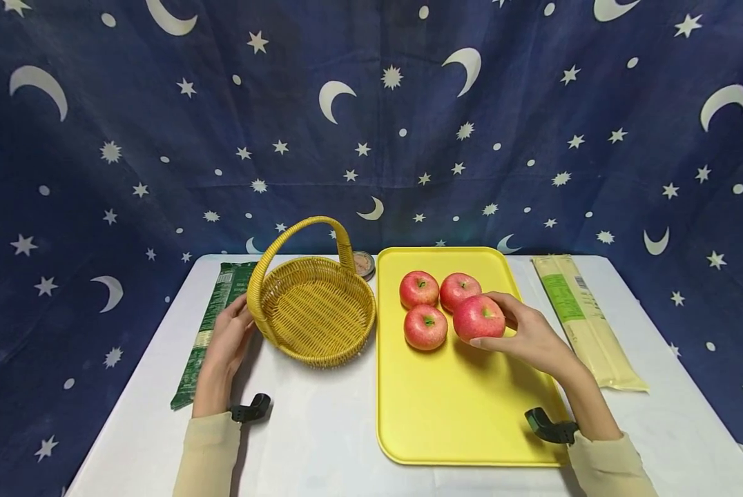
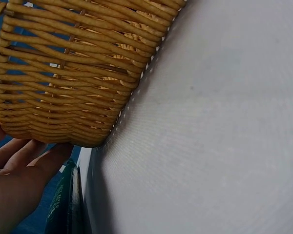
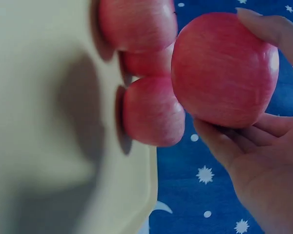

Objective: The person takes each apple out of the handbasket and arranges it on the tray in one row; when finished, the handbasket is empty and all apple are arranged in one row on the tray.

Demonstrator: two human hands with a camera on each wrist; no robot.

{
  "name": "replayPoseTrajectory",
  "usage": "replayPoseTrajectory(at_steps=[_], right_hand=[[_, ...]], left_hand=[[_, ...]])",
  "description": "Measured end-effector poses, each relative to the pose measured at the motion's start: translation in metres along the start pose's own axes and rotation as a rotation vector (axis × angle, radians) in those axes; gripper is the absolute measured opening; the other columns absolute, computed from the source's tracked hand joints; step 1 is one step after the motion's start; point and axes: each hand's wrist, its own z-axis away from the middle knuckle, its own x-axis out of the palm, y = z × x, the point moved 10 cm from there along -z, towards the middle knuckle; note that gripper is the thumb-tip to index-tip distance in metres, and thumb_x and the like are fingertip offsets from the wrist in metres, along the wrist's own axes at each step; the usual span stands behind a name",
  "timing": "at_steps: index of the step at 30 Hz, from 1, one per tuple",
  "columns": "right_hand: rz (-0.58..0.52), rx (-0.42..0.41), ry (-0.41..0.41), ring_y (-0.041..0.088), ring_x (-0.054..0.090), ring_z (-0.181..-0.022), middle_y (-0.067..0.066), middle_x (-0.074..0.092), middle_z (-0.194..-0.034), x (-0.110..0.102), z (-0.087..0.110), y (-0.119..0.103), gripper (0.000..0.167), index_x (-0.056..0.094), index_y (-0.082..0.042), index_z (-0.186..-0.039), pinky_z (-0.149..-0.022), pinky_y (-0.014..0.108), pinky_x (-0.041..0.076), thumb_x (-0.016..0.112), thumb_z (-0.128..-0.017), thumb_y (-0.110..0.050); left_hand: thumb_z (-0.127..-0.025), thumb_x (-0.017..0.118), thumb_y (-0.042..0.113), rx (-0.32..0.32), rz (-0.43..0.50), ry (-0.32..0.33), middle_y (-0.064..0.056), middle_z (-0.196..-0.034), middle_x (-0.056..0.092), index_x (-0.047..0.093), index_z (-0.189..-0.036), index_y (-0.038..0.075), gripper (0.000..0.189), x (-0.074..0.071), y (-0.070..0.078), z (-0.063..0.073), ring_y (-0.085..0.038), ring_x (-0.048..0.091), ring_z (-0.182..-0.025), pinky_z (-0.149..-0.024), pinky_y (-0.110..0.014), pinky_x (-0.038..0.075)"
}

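Note:
In the head view, my right hand (image 1: 531,338) holds a red apple (image 1: 478,319) above the yellow tray (image 1: 458,414), thumb on the near side and fingers at the back. The right wrist view shows this apple (image 3: 224,70) raised off the tray, casting a shadow there. Three more apples (image 1: 425,327) sit close together on the tray. My left hand (image 1: 227,342) grips the left side of a yellow-brown wicker basket (image 1: 315,310) with a tall arched handle. The left wrist view has its fingers (image 2: 49,158) against the woven outer wall (image 2: 68,97). No apple lies inside the basket.
A green package (image 1: 206,338) lies left of the basket, partly behind my left hand. To the right of the tray is a long beige package (image 1: 585,321) with a green label. A small round tin (image 1: 364,264) stands behind the basket. A dark star-patterned cloth (image 1: 371,138) hangs behind the white table.

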Motion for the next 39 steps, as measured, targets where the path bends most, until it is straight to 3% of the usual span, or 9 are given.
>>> replayPoseTrajectory(at_steps=[6, 11, 23, 39], right_hand=[[0.062, 0.059, 0.003, 0.032, 0.064, -0.116, 0.015, 0.066, -0.13, 0.003, 0.001, 0.015, 0.078, 0.053, -0.003, -0.142, -0.096, 0.034, 0.055, 0.088, -0.081, -0.036], [0.109, 0.077, 0.018, 0.031, 0.064, -0.11, 0.017, 0.067, -0.126, 0.008, -0.002, 0.023, 0.079, 0.054, 0.0, -0.139, -0.094, 0.044, 0.056, 0.089, -0.08, -0.038], [0.14, 0.082, 0.024, 0.03, 0.067, -0.105, 0.02, 0.069, -0.121, 0.023, -0.013, 0.03, 0.078, 0.055, 0.004, -0.136, -0.092, 0.046, 0.056, 0.089, -0.078, -0.035], [0.143, 0.086, 0.013, 0.032, 0.065, -0.111, 0.019, 0.068, -0.126, 0.028, -0.014, 0.03, 0.083, 0.052, 0.002, -0.142, -0.099, 0.052, 0.053, 0.088, -0.08, -0.039]], left_hand=[[-0.108, 0.049, 0.015, -0.001, 0.006, -0.007, -0.011, -0.168, 0.027, 0.026, -0.164, 0.009, 0.06, 0.0, -0.001, -0.002, -0.02, 0.028, -0.153, -0.128, -0.04, 0.023], [-0.108, 0.049, 0.015, -0.004, 0.003, -0.017, -0.011, -0.166, 0.031, 0.028, -0.163, 0.008, 0.059, 0.002, -0.001, -0.002, -0.02, 0.031, -0.152, -0.127, -0.04, 0.026], [-0.108, 0.05, 0.017, -0.01, -0.017, -0.007, -0.01, -0.167, 0.029, 0.026, -0.164, 0.01, 0.061, 0.0, -0.002, -0.001, -0.019, 0.031, -0.152, -0.127, -0.039, 0.025], [-0.109, 0.049, 0.019, -0.011, -0.052, -0.012, -0.011, -0.168, 0.028, 0.024, -0.164, 0.01, 0.061, -0.001, -0.001, 0.0, -0.021, 0.029, -0.154, -0.128, -0.042, 0.024]])
